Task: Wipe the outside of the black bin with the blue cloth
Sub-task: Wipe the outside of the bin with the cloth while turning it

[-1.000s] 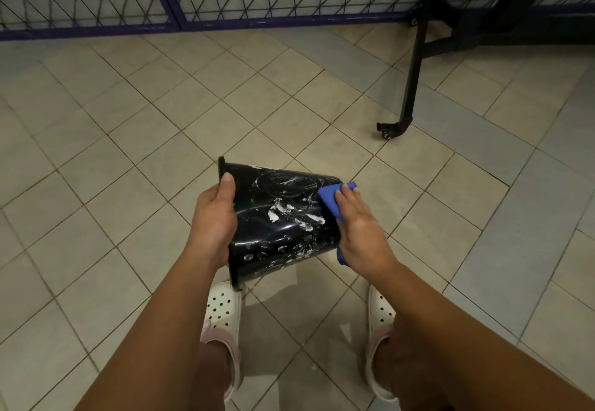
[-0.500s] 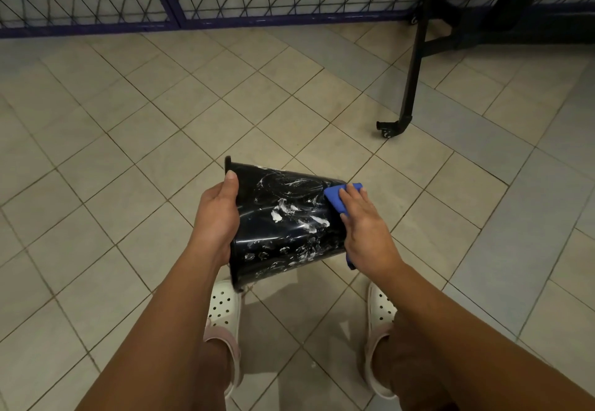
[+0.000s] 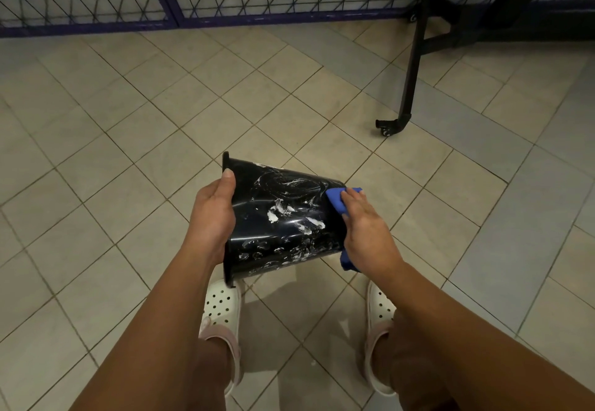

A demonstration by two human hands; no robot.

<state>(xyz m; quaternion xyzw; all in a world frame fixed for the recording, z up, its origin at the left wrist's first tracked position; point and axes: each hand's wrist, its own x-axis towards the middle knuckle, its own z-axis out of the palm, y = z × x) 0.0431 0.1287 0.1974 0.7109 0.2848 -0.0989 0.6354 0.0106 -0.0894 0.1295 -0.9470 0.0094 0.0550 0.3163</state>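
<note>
1. Head view: the bin [image 3: 283, 217] is being held on its side above the floor [image 3: 145, 159], its rim being gripped by the left hand [image 3: 212, 214], with the thumb lying along the outer wall.
2. The cloth [image 3: 335, 200] is being pressed onto the bin's base end beneath the bent fingers [image 3: 352, 200] of the right hand [image 3: 367, 233]; that thumb is being hidden.
3. White smears [image 3: 277, 214] are being left across the wall between both hands, so most wiping is judged outstanding.

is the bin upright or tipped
Tipped on its side: the black bin has its rim at the left hand, base at the right hand with the blue cloth.
</note>
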